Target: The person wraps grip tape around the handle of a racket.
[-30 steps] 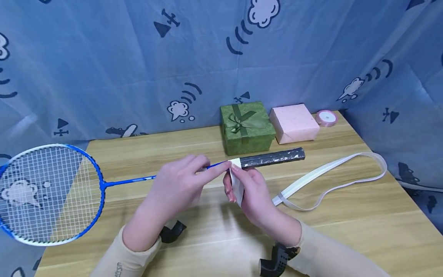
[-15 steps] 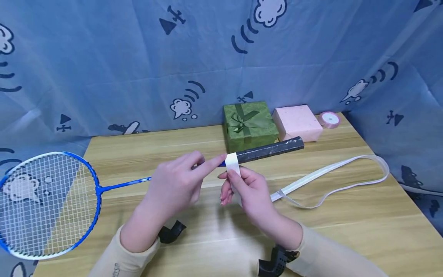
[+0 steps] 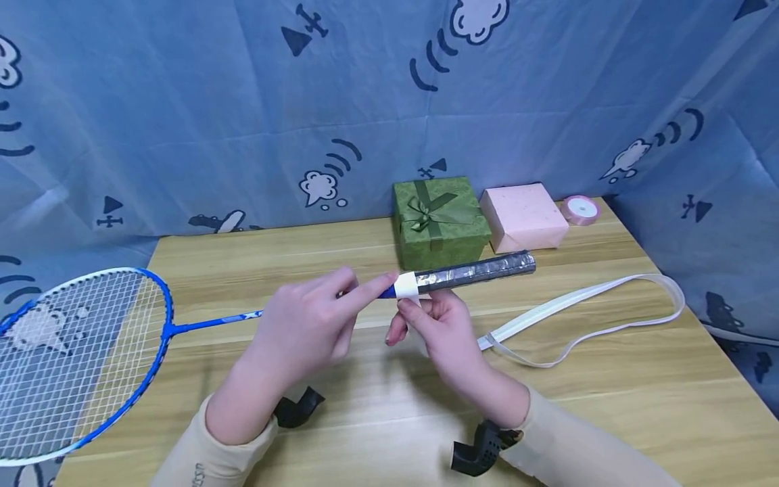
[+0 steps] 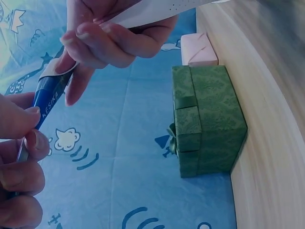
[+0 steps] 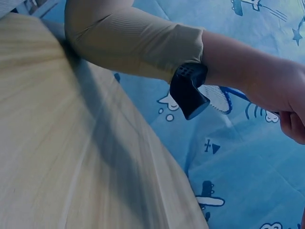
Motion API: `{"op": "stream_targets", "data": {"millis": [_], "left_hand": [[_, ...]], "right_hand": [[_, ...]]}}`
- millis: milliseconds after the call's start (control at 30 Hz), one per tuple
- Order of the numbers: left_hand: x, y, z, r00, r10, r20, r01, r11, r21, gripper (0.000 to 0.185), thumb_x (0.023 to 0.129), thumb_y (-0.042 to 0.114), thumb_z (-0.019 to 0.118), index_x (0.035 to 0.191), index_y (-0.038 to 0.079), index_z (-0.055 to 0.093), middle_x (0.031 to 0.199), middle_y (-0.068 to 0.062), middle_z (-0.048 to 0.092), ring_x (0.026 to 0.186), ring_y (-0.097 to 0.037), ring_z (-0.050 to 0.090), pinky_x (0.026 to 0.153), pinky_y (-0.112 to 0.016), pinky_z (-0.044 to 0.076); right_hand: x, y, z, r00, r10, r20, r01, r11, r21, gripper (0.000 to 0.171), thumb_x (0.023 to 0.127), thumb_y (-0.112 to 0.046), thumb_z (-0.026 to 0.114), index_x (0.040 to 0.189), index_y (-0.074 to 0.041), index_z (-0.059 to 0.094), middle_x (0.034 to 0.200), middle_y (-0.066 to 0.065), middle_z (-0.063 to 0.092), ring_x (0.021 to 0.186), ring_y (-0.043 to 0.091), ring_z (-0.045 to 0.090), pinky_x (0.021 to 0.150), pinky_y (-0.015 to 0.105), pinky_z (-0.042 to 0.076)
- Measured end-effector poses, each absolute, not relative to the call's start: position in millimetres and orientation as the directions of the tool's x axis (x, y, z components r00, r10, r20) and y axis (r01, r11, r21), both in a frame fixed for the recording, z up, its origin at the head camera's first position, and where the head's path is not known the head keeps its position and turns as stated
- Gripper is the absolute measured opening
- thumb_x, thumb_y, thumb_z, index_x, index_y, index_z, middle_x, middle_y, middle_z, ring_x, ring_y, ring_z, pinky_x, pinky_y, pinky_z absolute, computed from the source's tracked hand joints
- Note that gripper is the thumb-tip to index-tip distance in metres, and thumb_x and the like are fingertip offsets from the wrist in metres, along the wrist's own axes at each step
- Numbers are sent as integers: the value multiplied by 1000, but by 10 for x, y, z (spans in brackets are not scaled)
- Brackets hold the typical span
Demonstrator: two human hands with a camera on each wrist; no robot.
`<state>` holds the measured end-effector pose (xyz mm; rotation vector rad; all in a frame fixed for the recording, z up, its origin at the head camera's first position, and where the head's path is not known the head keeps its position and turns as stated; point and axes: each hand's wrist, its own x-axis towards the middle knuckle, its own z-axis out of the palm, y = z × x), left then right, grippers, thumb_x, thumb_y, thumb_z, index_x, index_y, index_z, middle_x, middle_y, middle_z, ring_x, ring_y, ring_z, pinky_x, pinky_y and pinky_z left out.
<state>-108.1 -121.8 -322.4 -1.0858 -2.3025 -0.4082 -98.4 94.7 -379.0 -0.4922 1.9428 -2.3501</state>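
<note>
A blue and white badminton racket (image 3: pixel 213 320) is held above the table, its strung head to the left and its dark, shiny handle (image 3: pixel 481 270) to the right. My left hand (image 3: pixel 310 314) grips the shaft, index finger stretched along to the handle's cone. My right hand (image 3: pixel 447 331) pinches a white grip tape (image 3: pixel 406 285) that lies around the handle's upper end. In the left wrist view, lettering shows on the blue cone (image 4: pixel 46 98), and the tape's perforated strip (image 4: pixel 159 12) runs out past the right hand's curled fingers.
A green gift box (image 3: pixel 444 223) with a bow stands at the back, close behind the handle. Beside it are a pink box (image 3: pixel 525 216) and a ribbon roll (image 3: pixel 580 210). A long white strip (image 3: pixel 548 314) loops over the table's right side.
The handle end rose, then dipped back a little, and the racket head shifted slightly. The tape's end now lies flatter across the handle, and the right hand has moved slightly.
</note>
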Motion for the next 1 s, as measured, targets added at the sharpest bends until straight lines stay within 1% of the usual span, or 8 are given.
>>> {"op": "stream_targets", "data": {"millis": [67, 167, 267, 333, 433, 633, 800, 1000], "left_hand": [[-1079, -1227, -3225, -527, 611, 590, 780, 624, 51, 64, 83, -3, 55, 140, 26, 66, 80, 3, 51, 52, -8, 32, 43, -22, 25], [-1068, -1237, -3221, -544, 610, 576, 778, 623, 75, 59, 86, 0, 57, 138, 25, 67, 79, 4, 50, 52, -8, 31, 43, -22, 25], [-1057, -1240, -3213, -567, 607, 557, 773, 626, 104, 55, 90, 3, 58, 139, 26, 66, 80, 5, 51, 52, -7, 32, 43, -22, 25], [-1053, -1237, -3208, -584, 602, 545, 768, 627, 130, 53, 92, 5, 59, 140, 27, 65, 80, 6, 52, 52, -6, 32, 44, -22, 26], [-1047, -1235, -3199, -603, 593, 534, 764, 622, 173, 51, 94, 6, 61, 140, 26, 66, 81, 7, 54, 52, -5, 33, 44, -22, 27], [-1037, -1229, -3186, -608, 587, 535, 764, 616, 193, 44, 96, 9, 62, 136, 24, 68, 79, 8, 55, 52, -5, 33, 44, -22, 28], [-1039, -1200, -3205, -613, 578, 538, 751, 637, 171, 34, 100, 21, 65, 133, 23, 70, 77, 9, 56, 50, -5, 37, 43, -23, 30], [-1035, -1182, -3220, -610, 574, 546, 740, 659, 134, 33, 100, 29, 66, 133, 24, 69, 79, 9, 64, 49, -6, 44, 42, -24, 32]], "right_hand": [[-1013, 951, -3814, -939, -258, 229, -154, -281, -947, 43, 104, 0, 56, 146, -4, 49, 72, -1, 74, 62, 15, 72, 68, 33, 61], [-1052, 955, -3851, -927, -276, 254, -136, -386, -913, 56, 100, 8, 55, 152, -12, 49, 81, -2, 74, 61, 12, 70, 60, 31, 60], [-1070, 960, -3875, -925, -275, 262, -117, -451, -885, 50, 98, 10, 57, 139, -18, 62, 89, -3, 74, 59, 11, 69, 56, 28, 58], [-1073, 960, -3879, -926, -265, 268, -119, -470, -874, 44, 97, 10, 59, 129, -18, 67, 90, -2, 74, 59, 10, 68, 55, 27, 58], [-1067, 958, -3879, -933, -238, 270, -134, -467, -874, 37, 95, 11, 60, 119, -16, 71, 84, -1, 74, 60, 10, 68, 55, 27, 58], [-1032, 942, -3859, -951, -197, 238, -139, -412, -900, 34, 94, 12, 61, 114, -15, 71, 82, -1, 73, 61, 11, 66, 55, 27, 58], [-1000, 933, -3831, -959, -190, 210, -135, -344, -929, 23, 97, 5, 63, 114, -11, 64, 78, 0, 69, 60, 12, 65, 55, 28, 58], [-984, 927, -3846, -955, -202, 217, -152, -296, -943, 10, 99, -2, 65, 105, -9, 62, 69, 1, 66, 56, 13, 63, 53, 27, 55]]}}
